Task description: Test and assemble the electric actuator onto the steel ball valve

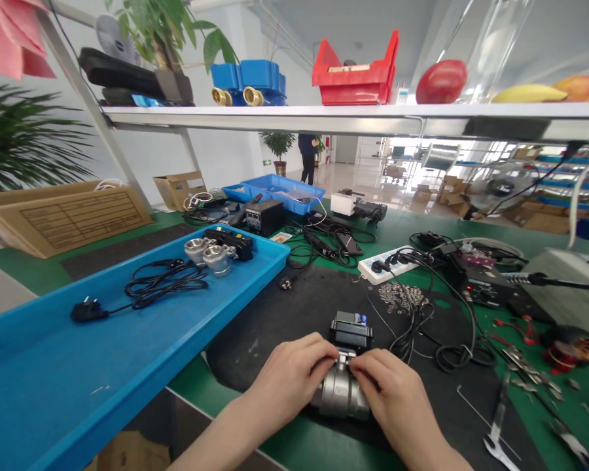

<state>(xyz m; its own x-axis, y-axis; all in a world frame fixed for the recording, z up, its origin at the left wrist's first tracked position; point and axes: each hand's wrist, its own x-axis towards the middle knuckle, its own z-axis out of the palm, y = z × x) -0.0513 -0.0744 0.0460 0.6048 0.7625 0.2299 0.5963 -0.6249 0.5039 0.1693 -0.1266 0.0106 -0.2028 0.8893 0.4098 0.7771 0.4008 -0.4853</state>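
A silver metal ball valve (341, 396) lies on the black mat in front of me, its neck pointing away. A black actuator box (352, 331) with a blue detail sits at the far end of that neck. My left hand (298, 367) pinches the left side of the valve's neck, around a bright metal bracket (343, 358). From the opposite side, my right hand (389, 383) pinches the same place, thumb and fingers closed. Any small fastener between the fingertips is hidden. Parts of the valve body are covered by both hands.
Left, a blue tray (177, 320) holds a coiled power cord (161, 288) and more valves (216, 260). A power strip (387, 263), scattered metal rings (401, 297) and cables lie beyond. Wrenches (499, 418) are at right. An overhead shelf (294, 118) spans the bench; a person (307, 157) stands far back.
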